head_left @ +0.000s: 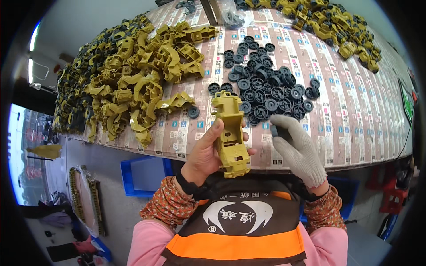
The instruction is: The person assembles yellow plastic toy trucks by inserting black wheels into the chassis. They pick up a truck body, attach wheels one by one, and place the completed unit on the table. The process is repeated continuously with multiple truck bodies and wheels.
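My bare left hand [204, 155] grips a mustard-yellow plastic toy truck body [231, 135], held upright above the table's near edge with its hollow inside showing. My right hand [298, 150], in a light grey knit glove, is closed in a pinch to the right of the body, apart from it. Between its thumb and forefinger shows a small black toy wheel [274, 131], mostly hidden by the fingers. Just beyond both hands lies a loose heap of black toy wheels [270, 88]. One single wheel [193, 112] rests left of the truck body.
A big pile of yellow truck bodies [133, 80] covers the table's left side. Yellow vehicles with black wheels [328, 22] are heaped at the far right. A metal post [209, 11] stands at the back. Below the table edge sits a blue bin [144, 175]; red stools [394, 195] stand lower right.
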Demonstrator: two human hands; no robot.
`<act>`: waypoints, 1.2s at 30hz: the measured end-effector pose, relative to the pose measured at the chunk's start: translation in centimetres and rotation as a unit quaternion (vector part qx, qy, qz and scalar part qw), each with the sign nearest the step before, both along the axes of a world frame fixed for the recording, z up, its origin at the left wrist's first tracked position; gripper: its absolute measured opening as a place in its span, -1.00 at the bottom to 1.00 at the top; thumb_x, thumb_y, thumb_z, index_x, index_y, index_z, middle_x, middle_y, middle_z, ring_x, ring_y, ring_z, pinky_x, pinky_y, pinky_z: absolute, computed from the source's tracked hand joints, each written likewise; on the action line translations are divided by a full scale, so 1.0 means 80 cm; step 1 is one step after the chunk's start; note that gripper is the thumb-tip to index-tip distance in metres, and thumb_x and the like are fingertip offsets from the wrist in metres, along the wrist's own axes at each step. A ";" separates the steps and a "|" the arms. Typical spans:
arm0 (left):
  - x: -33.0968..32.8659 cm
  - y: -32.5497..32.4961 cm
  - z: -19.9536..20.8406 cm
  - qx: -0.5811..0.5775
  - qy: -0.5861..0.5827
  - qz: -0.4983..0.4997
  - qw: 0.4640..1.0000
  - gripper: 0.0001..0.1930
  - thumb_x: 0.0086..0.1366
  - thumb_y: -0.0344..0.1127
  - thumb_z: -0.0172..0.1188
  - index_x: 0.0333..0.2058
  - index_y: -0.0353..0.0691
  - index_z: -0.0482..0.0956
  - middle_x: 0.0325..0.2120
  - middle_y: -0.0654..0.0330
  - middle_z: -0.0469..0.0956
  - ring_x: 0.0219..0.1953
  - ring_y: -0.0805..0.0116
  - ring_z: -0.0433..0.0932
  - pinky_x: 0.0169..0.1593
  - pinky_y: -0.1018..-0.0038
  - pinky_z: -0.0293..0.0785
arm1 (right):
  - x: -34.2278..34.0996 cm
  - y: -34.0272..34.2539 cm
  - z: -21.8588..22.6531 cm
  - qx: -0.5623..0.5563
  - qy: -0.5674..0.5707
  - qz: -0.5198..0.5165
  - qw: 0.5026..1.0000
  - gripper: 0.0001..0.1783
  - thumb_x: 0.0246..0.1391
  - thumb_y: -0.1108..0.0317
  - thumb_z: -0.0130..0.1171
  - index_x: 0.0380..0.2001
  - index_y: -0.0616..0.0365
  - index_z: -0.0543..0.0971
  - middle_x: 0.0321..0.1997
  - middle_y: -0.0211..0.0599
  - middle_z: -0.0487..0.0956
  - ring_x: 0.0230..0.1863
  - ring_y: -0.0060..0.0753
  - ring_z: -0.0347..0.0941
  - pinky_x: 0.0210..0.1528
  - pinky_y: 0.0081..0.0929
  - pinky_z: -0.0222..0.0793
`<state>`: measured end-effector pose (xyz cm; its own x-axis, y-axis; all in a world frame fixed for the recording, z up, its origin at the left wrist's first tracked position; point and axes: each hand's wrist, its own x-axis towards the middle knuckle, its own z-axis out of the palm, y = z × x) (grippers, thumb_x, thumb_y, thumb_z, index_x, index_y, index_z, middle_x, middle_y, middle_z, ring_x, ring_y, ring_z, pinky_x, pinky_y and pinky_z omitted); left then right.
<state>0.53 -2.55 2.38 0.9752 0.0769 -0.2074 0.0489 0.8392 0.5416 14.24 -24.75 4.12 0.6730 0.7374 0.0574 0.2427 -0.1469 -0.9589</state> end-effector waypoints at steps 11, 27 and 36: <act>-0.010 -0.022 -0.021 0.108 0.043 -0.008 0.993 -0.15 0.52 0.44 -0.15 0.40 -0.21 0.30 0.12 -0.01 0.53 0.03 0.07 0.69 0.03 -0.10 0.77 | -0.026 0.051 0.005 0.122 0.234 -0.039 0.964 -0.51 0.40 0.50 0.06 0.36 0.29 0.40 0.19 -0.23 0.54 0.12 -0.48 0.53 0.19 -0.42 0.52; 0.003 -0.009 -0.013 0.137 0.065 0.084 0.985 -0.19 0.53 0.43 -0.12 0.36 -0.20 0.37 0.16 0.05 0.56 0.07 0.15 0.68 0.01 0.17 0.77 | -0.038 0.040 -0.018 0.106 0.207 -0.026 0.972 -0.50 0.35 0.54 0.14 0.33 0.32 0.41 0.21 -0.21 0.55 0.20 -0.44 0.52 0.31 -0.38 0.43; -0.005 -0.010 -0.013 0.076 0.071 -0.003 0.995 -0.35 0.54 0.16 0.14 0.43 0.07 0.18 0.12 0.06 0.50 0.08 0.02 0.67 -0.12 0.04 0.83 | -0.026 0.050 -0.015 0.120 0.224 -0.044 0.966 -0.51 0.39 0.51 0.09 0.35 0.34 0.40 0.19 -0.16 0.57 0.17 -0.40 0.54 0.25 -0.41 0.49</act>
<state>0.10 -3.35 1.31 0.9372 0.1117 -0.3304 0.1400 0.7470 0.6499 12.12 -20.73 2.93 0.7294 0.6779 -0.0915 -0.2074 0.0917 -0.9739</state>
